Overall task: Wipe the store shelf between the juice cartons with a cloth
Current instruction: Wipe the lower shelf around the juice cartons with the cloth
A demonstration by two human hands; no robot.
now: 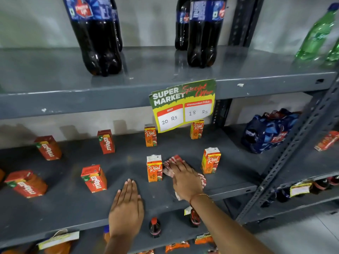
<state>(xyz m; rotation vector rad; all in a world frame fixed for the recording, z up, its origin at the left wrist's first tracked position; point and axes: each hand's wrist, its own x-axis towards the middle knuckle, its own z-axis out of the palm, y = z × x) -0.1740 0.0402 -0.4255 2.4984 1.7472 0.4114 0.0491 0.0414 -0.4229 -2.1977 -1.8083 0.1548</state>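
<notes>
Right hand [186, 180] flat, fingers pressing checked cloth [171, 163] onto shelf [64, 204] just right of front Real carton [154, 168], left hand [126, 208] open, palm down, left of it

i'm getting soft, even overhead light, fairly dim on the lower shelf [119, 162], with faint carton shadows smeared on the back wall [73, 125]. there's a pale sheen on the upper shelf [156, 70], reflecting the cola bottles [99, 43]. wide-angle bend leans the bottles and right upright [293, 153] outward, and the edges look smeary, the green bottle [317, 33] softest.
</notes>
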